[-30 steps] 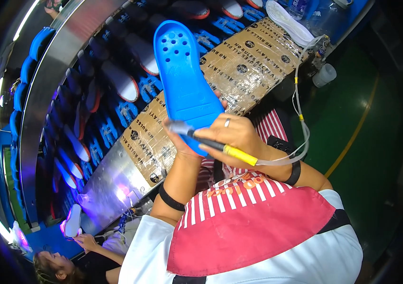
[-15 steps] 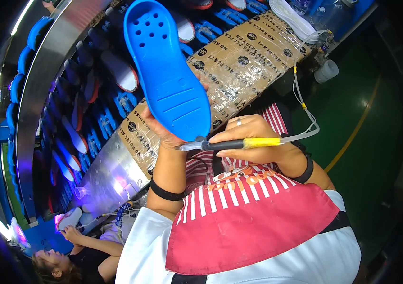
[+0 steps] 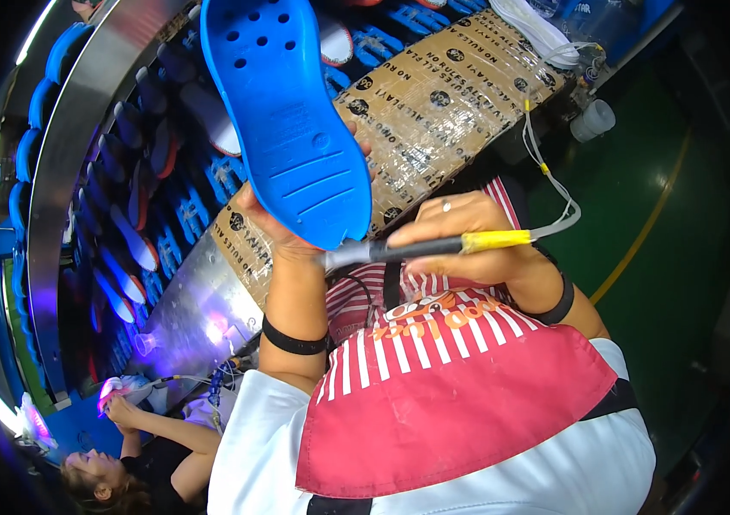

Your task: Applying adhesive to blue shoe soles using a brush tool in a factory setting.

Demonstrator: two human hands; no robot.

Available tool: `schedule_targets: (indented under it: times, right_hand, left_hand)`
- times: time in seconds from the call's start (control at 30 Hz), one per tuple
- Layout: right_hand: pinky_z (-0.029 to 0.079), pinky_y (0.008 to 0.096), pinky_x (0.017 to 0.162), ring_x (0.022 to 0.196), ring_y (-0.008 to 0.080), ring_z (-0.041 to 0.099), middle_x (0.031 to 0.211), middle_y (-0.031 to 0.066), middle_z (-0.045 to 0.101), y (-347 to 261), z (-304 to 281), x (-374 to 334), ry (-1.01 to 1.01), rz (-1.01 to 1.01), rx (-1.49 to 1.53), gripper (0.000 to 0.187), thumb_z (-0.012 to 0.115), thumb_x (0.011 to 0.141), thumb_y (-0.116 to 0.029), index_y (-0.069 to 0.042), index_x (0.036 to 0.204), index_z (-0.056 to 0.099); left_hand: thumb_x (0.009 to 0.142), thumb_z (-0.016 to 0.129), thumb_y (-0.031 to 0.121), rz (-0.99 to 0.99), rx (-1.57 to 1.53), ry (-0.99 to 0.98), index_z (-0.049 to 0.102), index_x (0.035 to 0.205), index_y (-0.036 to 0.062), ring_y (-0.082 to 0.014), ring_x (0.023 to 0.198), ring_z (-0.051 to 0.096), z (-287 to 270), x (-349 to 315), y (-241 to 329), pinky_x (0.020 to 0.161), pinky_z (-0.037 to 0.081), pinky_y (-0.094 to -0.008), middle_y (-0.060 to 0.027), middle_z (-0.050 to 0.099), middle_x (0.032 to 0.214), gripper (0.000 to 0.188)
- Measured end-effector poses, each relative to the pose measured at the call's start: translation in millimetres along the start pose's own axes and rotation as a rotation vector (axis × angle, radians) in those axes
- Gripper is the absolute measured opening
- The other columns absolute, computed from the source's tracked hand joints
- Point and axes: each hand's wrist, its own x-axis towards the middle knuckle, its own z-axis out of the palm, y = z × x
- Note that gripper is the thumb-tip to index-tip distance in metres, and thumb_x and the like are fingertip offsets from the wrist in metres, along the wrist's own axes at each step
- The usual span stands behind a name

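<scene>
A bright blue shoe sole (image 3: 300, 120) rises from my left hand (image 3: 272, 225), its surface facing up at me, with round holes toward the far end and raised lines toward the near end. My left hand grips it from below, with fingertips showing past its right edge; the palm is hidden. In my right hand (image 3: 459, 213) is a pen-like tube-fed brush (image 3: 423, 249) with a black and yellow handle. Its pale tip, smeared by motion, lies just below the sole's near edge. I cannot tell whether the tip touches the sole.
A tape-covered cardboard strip (image 3: 442, 94) lines the bench edge behind the sole. Beyond it, a rack (image 3: 193, 206) carries many soles and blue holders. A clear hose (image 3: 545, 184) runs from the brush to the back right. At lower left a co-worker (image 3: 154, 429) handles a shoe.
The blue sole and my left hand have shifted slightly left and upward. The brush has moved a little right, and its tip is now blurred.
</scene>
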Motion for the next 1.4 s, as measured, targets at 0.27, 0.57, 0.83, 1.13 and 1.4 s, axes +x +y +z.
schedule_targets:
  times: [0.27, 0.57, 0.83, 1.13, 1.4]
  right_hand:
    - [0.045, 0.0330, 0.058, 0.057, 0.0259, 0.055, 0.065, 0.0098, 0.060, 16, 5, -6, -0.004, -0.133, -0.199, 0.028, 0.074, 0.069, -0.013, -0.006, 0.095, 0.067]
    - [0.047, 0.0290, 0.058, 0.062, 0.0215, 0.058, 0.074, 0.0076, 0.064, 12, 6, -1, -0.080, -0.199, -0.225, 0.031, 0.076, 0.065, -0.008, -0.008, 0.095, 0.068]
    - [0.046, 0.0287, 0.057, 0.060, 0.0197, 0.058, 0.071, 0.0073, 0.064, 14, 8, -1, 0.038, -0.249, -0.320, 0.026, 0.076, 0.065, -0.008, -0.006, 0.090, 0.068]
    - [0.044, 0.0285, 0.052, 0.058, 0.0183, 0.056, 0.063, 0.0048, 0.059, 19, 13, -14, 0.103, -0.275, -0.395, 0.026, 0.073, 0.065, -0.008, -0.009, 0.090, 0.068]
    - [0.045, 0.0278, 0.051, 0.059, 0.0163, 0.057, 0.060, 0.0033, 0.055, 25, 16, -22, 0.011, -0.250, -0.515, 0.019, 0.069, 0.069, -0.010, -0.009, 0.088, 0.068]
  left_hand:
    - [0.063, 0.065, 0.064, -0.004, 0.187, 0.055, 0.027, 0.136, -0.0030, -0.0453, 0.104, 0.053, 3, 0, 5, 0.085, 0.049, -0.0528, -0.0333, 0.041, 0.125, 0.106]
    - [0.079, 0.050, 0.046, -0.246, 0.213, 0.203, 0.037, 0.132, -0.0006, -0.0361, 0.105, 0.055, -18, 2, 12, 0.088, 0.047, -0.0465, -0.0251, 0.050, 0.121, 0.072]
    - [0.081, 0.055, 0.037, -0.621, 0.369, 0.244, 0.051, 0.121, -0.0015, -0.0241, 0.087, 0.064, 1, 16, 19, 0.076, 0.053, -0.0338, -0.0178, 0.062, 0.104, 0.056]
    - [0.081, 0.053, 0.039, -0.893, 0.565, 0.280, 0.051, 0.121, -0.0022, -0.0260, 0.090, 0.063, -2, 17, 29, 0.081, 0.051, -0.0373, -0.0191, 0.061, 0.107, 0.057]
    - [0.080, 0.054, 0.040, -0.930, 0.581, 0.356, 0.051, 0.122, -0.0006, -0.0261, 0.089, 0.063, -3, 10, 43, 0.080, 0.051, -0.0379, -0.0188, 0.061, 0.107, 0.059]
